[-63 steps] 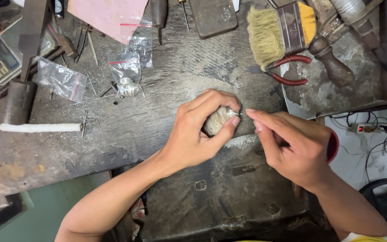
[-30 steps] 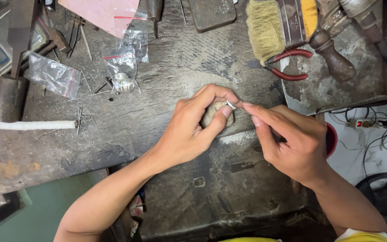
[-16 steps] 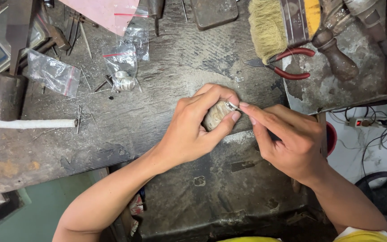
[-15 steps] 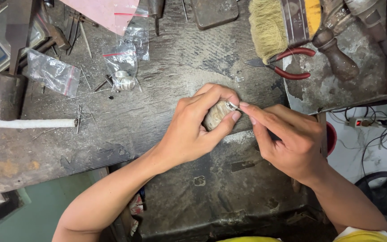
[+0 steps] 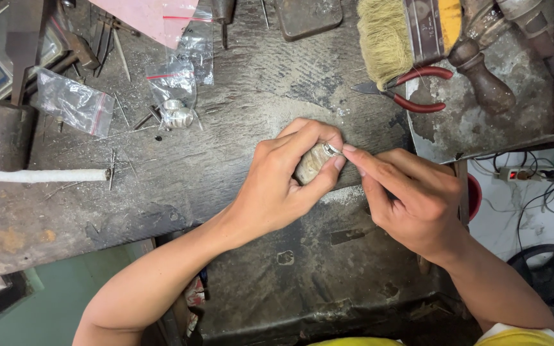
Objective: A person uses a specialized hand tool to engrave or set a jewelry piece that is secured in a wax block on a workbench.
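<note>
Grey, worn bench (image 5: 238, 147) carries both hands at its front edge. Left hand (image 5: 283, 186) closes its grip around a stubby peg (image 5: 309, 163), long axis tilted up-right. Right hand (image 5: 411, 198) pinches a ring (image 5: 333, 149) at the peg's tip.

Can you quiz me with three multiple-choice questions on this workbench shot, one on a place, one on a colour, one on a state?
1. Where do the pliers lie?
A. just below the wide brush
B. beside the white rod
C. on the floor

2. What colour are the pliers' handles?
A. blue
B. red
C. green

3. How is the small pale block held?
A. lying free
B. gripped in the left hand
C. under the brush

Answers: 1 A, the pliers rest under the bristles; 2 B, the grips are red; 3 B, the left fingers wrap it while the right hand pinches at its tip.
</note>
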